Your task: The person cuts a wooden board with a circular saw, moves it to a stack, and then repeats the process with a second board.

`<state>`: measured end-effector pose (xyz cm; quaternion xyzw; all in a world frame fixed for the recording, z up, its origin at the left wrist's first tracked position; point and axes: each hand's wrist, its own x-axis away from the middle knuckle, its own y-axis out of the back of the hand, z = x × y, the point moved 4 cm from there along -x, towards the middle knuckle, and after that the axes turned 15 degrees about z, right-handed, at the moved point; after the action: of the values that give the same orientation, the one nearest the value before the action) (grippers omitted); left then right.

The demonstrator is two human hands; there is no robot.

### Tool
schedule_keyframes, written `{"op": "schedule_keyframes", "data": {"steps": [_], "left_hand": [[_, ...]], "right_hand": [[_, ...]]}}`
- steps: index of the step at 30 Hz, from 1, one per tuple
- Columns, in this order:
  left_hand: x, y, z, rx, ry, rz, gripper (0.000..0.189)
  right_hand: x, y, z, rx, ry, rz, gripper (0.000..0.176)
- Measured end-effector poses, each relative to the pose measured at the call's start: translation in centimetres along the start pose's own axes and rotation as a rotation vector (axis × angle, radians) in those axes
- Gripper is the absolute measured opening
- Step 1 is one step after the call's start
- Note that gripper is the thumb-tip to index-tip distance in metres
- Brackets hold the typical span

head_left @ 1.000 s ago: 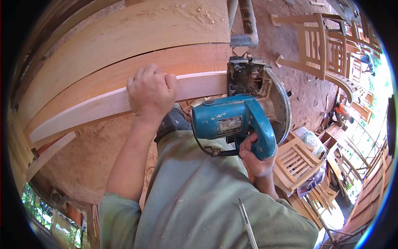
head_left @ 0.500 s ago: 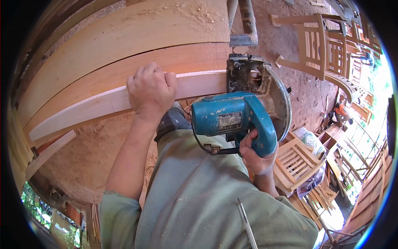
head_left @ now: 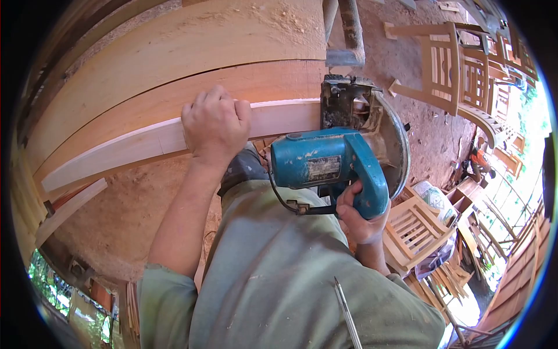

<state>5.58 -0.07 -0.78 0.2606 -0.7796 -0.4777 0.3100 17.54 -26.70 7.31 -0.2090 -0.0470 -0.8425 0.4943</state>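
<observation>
1. Outdoors, over ground thick with sawdust, my right hand (head_left: 357, 218) is clenched around the rear handle of a blue circular saw (head_left: 325, 166), with the fingers wrapped under the grip.
2. My left hand (head_left: 216, 125), to the left of the saw, is closed over a pale strip (head_left: 116, 152) of wood. The knuckles are up and the fingers curl over its far edge.
3. That pale strip runs away from the saw to the left in one long line. Its right end meets the saw's base plate and touches it.
4. Beyond the saw and just behind the strip lie two wide boards (head_left: 174, 52), edge to edge. The farther one is sprinkled with sawdust near its right end.
5. A worn metal blade guard (head_left: 396, 145) curves around the saw's right side. Whether the blade is turning, I cannot tell.
6. Above the saw, at the end of the boards, a grey metal pipe (head_left: 349, 29) reaches out of view.
7. Right of the saw and well apart from it, unfinished wooden chairs (head_left: 447, 64) stand on the dirt floor (head_left: 424, 125).
8. Below and right of the saw, near my right hand, sits a slatted chair frame (head_left: 415, 227).
9. Below the saw, my grey-green shirt (head_left: 279, 273) fills the foreground, and a thin metal pen (head_left: 347, 314) lies against it.
</observation>
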Motion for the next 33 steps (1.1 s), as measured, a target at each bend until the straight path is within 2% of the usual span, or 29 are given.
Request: {"op": "schedule_keyframes", "data": {"steps": [18,26,33], "left_hand": [[0.1,0.0,-0.1,-0.037,0.016,0.029,0.022],[0.2,0.1,-0.4,-0.009,0.005,-0.011,0.021],[-0.2,-0.5,0.4,-0.052,-0.004,0.017,0.024]], "right_hand": [[-0.1,0.2,0.0,0.022,-0.017,0.047,0.031],[-0.5,0.1,1.1,0.02,-0.068,0.067,0.039],[-0.9,-0.3,0.4,0.042,-0.059,0.044,0.034]]}}
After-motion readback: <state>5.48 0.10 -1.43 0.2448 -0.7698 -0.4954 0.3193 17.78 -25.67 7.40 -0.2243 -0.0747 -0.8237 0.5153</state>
